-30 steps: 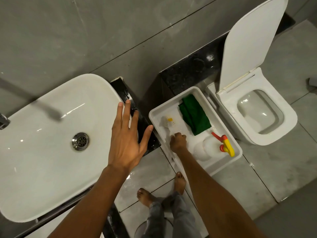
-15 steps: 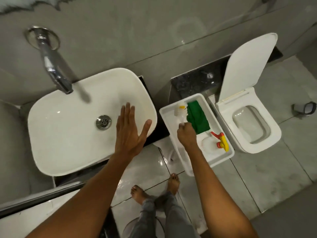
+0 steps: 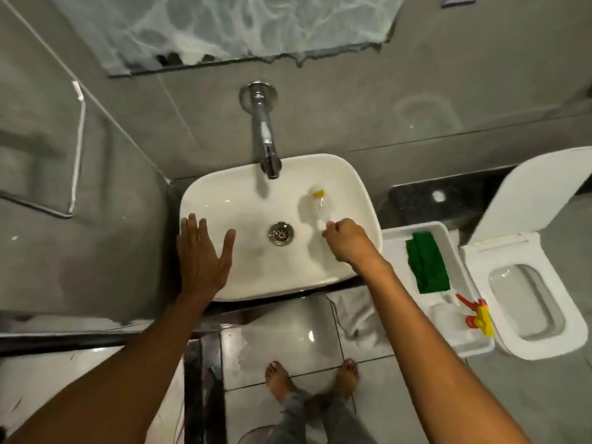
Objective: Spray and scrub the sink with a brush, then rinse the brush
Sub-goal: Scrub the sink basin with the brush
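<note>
Grey bathroom, white sink [image 3: 358,200] under a tap [image 3: 266,145]. Right hand [image 3: 347,243] has its grip closed around the brush [image 3: 317,206] in the bowl. Left hand [image 3: 201,251] lies flat on the rim, fingers wide.

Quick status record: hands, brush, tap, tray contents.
left hand: open, flat on the sink rim
right hand: shut on the brush, head inside the basin
tap: no water visible
tray: green cloth, spray bottle lying down
</note>
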Available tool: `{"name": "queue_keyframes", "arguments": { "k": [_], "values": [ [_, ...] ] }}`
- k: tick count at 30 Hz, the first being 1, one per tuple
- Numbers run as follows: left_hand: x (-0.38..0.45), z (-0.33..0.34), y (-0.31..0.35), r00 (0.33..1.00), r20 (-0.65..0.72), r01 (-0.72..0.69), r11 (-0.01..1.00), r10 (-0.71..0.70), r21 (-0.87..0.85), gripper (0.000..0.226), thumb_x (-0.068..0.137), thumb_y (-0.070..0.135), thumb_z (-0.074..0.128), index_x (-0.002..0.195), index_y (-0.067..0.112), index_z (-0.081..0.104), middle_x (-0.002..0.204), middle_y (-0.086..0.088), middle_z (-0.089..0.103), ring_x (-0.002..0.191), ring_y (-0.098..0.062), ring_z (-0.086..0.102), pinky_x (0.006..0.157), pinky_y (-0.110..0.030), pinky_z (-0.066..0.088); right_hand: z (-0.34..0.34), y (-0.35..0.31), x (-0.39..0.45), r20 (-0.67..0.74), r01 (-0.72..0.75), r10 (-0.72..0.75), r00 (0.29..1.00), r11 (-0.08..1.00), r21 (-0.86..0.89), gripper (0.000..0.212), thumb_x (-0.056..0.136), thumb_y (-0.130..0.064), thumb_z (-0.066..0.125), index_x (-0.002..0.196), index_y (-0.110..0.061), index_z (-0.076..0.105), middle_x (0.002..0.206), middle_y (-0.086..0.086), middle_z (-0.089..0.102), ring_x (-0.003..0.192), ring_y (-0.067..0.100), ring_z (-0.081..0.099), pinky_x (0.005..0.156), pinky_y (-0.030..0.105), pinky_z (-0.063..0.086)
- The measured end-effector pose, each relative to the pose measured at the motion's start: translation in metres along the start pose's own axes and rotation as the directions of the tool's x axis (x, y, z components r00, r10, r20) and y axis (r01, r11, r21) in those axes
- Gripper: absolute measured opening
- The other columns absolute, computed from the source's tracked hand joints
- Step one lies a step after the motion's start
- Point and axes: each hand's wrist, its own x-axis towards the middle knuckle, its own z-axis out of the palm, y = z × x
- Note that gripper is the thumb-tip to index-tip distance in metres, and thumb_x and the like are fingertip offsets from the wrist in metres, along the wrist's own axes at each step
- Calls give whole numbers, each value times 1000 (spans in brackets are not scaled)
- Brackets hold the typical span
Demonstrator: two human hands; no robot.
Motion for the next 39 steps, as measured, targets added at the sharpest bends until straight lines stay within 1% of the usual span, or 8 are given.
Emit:
{"name": "queue_keyframes", "arguments": {
  "k": [3, 7, 14, 19, 26, 31, 35, 39],
  "values": [
    [-8, 3, -10, 1000, -15, 16, 1000, -16, 6, 93, 103, 73, 26, 164, 2, 33, 177, -17, 25, 168, -31, 17, 138, -50, 8, 12, -14, 22, 84, -67, 86, 993, 978, -199, 40, 106, -23, 50, 135, 3, 61, 137, 24, 65, 116, 42, 67, 92, 42, 57],
    [-6, 2, -12, 994, -82, 66, 991, -76, -120, 82, 106, 66, 35, 163, 6, 36, 176, -12, 30, 166, -29, 23, 137, -47, 15, 15, -19, 53, -141, -227, 187, 972, 901, -369, 43, 104, -27, 49, 138, -4, 63, 142, 18, 66, 130, 39, 65, 108, 44, 53],
    [-5, 7, -16, 989, -115, 78, 986, -96, -148, 71, 107, 64, 39, 155, 11, 47, 174, -9, 36, 163, -31, 31, 135, -48, 24, 129, -46, 26, 90, 49, 4, 996, 814, -579, 41, 108, -24, 43, 139, -8, 65, 139, 12, 69, 131, 31, 67, 103, 39, 54],
    [-3, 10, -17, 986, -133, 83, 989, -99, -125, 73, 107, 67, 35, 153, 11, 49, 174, -9, 36, 160, -33, 37, 133, -49, 30, 48, -18, 75, -192, -271, 199, 961, 817, -509, 38, 106, -17, 48, 138, -6, 64, 136, 16, 69, 127, 35, 68, 105, 44, 55],
    [-2, 13, -18, 982, -156, 77, 982, -104, -173, 71, 108, 61, 41, 154, 8, 48, 175, -9, 33, 158, -35, 41, 126, -53, 40, 172, -78, 26, 314, 273, -107, 943, 787, -553, 35, 103, -17, 50, 129, -10, 71, 131, 12, 72, 122, 35, 72, 96, 43, 59],
    [-1, 7, -13, 981, -138, 102, 967, -137, -234, 78, 106, 68, 35, 157, 10, 46, 175, -7, 35, 158, -32, 41, 124, -53, 44, 104, -74, 103, 56, 49, -18, 998, 789, -613, 45, 113, -25, 33, 138, -3, 63, 142, 20, 65, 136, 39, 61, 110, 43, 49],
    [-1, 6, -12, 981, -124, 120, 966, -152, -230, 72, 107, 59, 40, 157, 8, 47, 175, -8, 35, 159, -31, 40, 125, -50, 43, 144, -80, 77, 291, 304, -149, 945, 730, -612, 39, 111, -15, 35, 140, -2, 58, 136, 18, 68, 126, 38, 68, 81, 36, 51],
    [0, 6, -13, 982, -131, 108, 971, -138, -211, 72, 107, 58, 39, 156, 6, 48, 174, -10, 36, 158, -33, 41, 125, -48, 42, 174, -78, 36, 296, 314, -186, 937, 817, -483, 42, 113, -26, 34, 128, -9, 69, 129, 17, 70, 121, 37, 71, 96, 43, 57]
  ]
}}
